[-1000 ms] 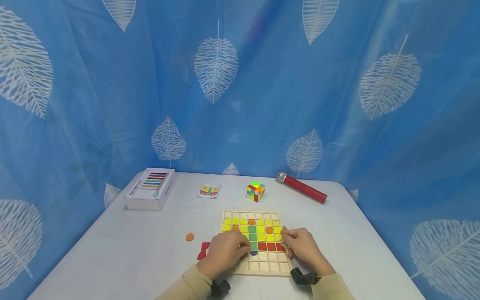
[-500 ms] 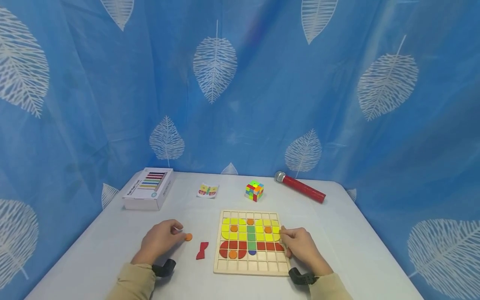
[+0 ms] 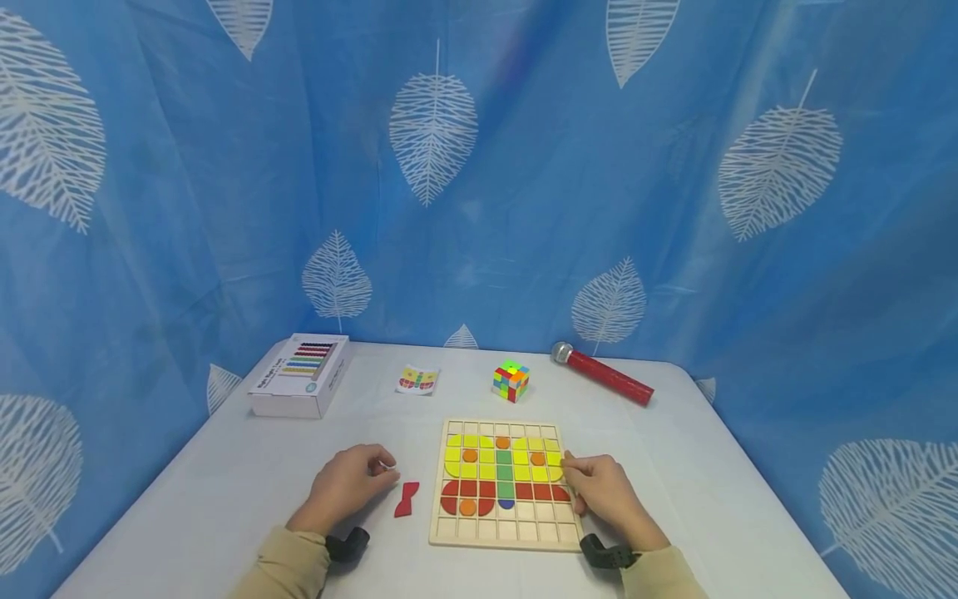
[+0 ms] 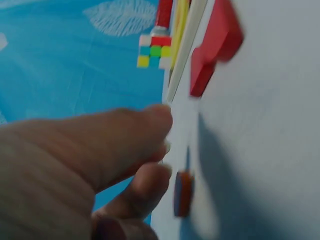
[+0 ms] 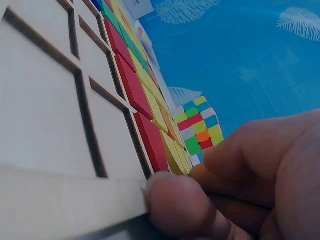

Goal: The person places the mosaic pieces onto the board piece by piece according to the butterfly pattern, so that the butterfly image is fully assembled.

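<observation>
My left hand hovers over the table left of the board, fingers loosely bent. In the left wrist view an orange disc is just beyond a fingertip, with nothing visibly pinched; the hand hides most of it in the head view. Right beside this hand lies a red bow-shaped piece. My right hand grips the right edge of the wooden grid board, its thumb against the rim. Yellow, red, green, orange and blue pieces form a butterfly pattern on the board; its lower right wing has a single row of red.
Behind the board stand a puzzle cube and a red microphone. A butterfly picture card lies left of the cube. At the back left is a white box. A blue leaf-print curtain surrounds the table.
My left hand has moved from over the board's lower left to the left, then slightly right over the orange disc. The right hand has stayed on the board's edge.
</observation>
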`<state>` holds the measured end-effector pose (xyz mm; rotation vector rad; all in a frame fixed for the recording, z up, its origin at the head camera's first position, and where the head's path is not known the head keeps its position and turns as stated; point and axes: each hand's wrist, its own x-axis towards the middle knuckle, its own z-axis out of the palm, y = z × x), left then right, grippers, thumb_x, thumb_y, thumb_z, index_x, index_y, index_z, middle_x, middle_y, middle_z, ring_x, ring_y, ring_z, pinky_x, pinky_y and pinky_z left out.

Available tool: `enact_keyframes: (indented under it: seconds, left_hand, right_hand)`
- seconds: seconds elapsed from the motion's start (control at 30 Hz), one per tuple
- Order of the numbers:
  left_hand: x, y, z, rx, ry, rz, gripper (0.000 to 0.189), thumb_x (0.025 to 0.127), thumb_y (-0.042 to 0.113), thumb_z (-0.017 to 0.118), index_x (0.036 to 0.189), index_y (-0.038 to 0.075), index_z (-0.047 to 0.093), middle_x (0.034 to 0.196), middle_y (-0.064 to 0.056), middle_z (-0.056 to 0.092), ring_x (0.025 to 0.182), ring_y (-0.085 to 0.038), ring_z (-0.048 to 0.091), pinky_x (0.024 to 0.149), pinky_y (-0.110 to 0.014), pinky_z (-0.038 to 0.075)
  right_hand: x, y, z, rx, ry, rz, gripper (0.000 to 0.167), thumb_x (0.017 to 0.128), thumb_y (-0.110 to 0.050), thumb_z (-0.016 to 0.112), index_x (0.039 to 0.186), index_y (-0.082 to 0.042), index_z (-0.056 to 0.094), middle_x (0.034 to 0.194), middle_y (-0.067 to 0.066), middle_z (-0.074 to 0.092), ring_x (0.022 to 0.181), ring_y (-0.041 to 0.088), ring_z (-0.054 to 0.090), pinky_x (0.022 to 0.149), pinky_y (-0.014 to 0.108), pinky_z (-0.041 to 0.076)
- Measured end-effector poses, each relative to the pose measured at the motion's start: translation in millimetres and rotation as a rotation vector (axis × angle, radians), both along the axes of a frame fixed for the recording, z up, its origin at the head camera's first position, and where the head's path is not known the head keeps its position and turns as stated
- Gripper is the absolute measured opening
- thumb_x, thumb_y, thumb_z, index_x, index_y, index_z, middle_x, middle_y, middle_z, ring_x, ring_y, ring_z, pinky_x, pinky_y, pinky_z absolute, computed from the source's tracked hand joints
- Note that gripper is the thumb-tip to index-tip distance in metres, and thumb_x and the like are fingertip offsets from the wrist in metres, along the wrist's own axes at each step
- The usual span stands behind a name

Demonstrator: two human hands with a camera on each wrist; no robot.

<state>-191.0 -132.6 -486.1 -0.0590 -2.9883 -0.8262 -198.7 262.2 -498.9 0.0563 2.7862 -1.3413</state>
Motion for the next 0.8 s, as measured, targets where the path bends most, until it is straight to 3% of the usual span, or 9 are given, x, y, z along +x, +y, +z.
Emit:
enact_keyframes:
  seconds: [0.07, 0.23, 0.4, 0.5, 0.7, 0.8]
  left_hand:
    - [0.7, 5.9, -2.3, 0.013, -0.021, -0.022, 0.019, 0.083, 0.027, 0.086, 0.096, 0.019, 0.075, 0.078, 0.006, 0.062, 0.073, -0.014, 0.054, 0.066, -0.032, 0.048]
    - [0.9, 14.9, -7.2, 0.041, -0.050, -0.053, 0.017, 0.083, 0.028, 0.086, 0.092, 0.019, 0.075, 0.075, 0.006, 0.060, 0.072, -0.014, 0.053, 0.067, -0.029, 0.047]
    - [1.0, 17.9, -7.7, 0.034, -0.033, -0.061, 0.016, 0.083, 0.029, 0.086, 0.089, 0.021, 0.074, 0.075, 0.008, 0.061, 0.072, -0.013, 0.053, 0.067, -0.030, 0.047]
    - [1.5, 19.3, -8.0, 0.016, -0.016, -0.080, 0.020, 0.080, 0.034, 0.088, 0.088, 0.023, 0.074, 0.077, 0.009, 0.061, 0.073, -0.012, 0.053, 0.067, -0.031, 0.047]
    - [2.3, 21.6, -9.8, -0.057, 0.033, -0.120, 0.017, 0.079, 0.032, 0.089, 0.089, 0.024, 0.077, 0.084, 0.013, 0.065, 0.079, -0.009, 0.056, 0.076, -0.036, 0.053]
    - [2.9, 22.8, -8.6, -0.116, 0.060, -0.127, 0.018, 0.078, 0.031, 0.090, 0.090, 0.023, 0.080, 0.083, 0.013, 0.065, 0.077, -0.008, 0.057, 0.074, -0.035, 0.054]
  right_hand:
    - [0.2, 0, 0.2, 0.004, 0.002, -0.002, 0.036, 0.098, -0.020, 0.064, 0.130, -0.004, 0.070, 0.077, 0.001, 0.067, 0.043, 0.014, 0.053, 0.044, 0.024, 0.036]
    - [0.0, 0, 0.8, -0.004, 0.009, -0.007, 0.035, 0.097, -0.018, 0.064, 0.128, -0.004, 0.071, 0.102, 0.004, 0.075, 0.043, 0.015, 0.054, 0.043, 0.025, 0.036]
    - [-0.7, 0, 1.0, -0.012, 0.009, -0.007, 0.034, 0.097, -0.017, 0.065, 0.127, -0.004, 0.072, 0.110, 0.006, 0.075, 0.043, 0.015, 0.053, 0.043, 0.025, 0.035]
    - [-0.6, 0, 0.8, -0.015, 0.013, -0.008, 0.033, 0.097, -0.017, 0.065, 0.126, -0.004, 0.073, 0.123, 0.008, 0.073, 0.042, 0.016, 0.053, 0.043, 0.025, 0.036]
    - [-0.4, -1, -0.3, -0.010, 0.010, -0.006, 0.033, 0.097, -0.018, 0.064, 0.127, -0.005, 0.072, 0.120, 0.009, 0.074, 0.042, 0.016, 0.054, 0.043, 0.025, 0.036]
    - [-0.1, 0, -0.7, -0.010, 0.013, -0.003, 0.033, 0.097, -0.017, 0.064, 0.127, -0.005, 0.073, 0.124, 0.010, 0.073, 0.042, 0.016, 0.053, 0.043, 0.025, 0.036]
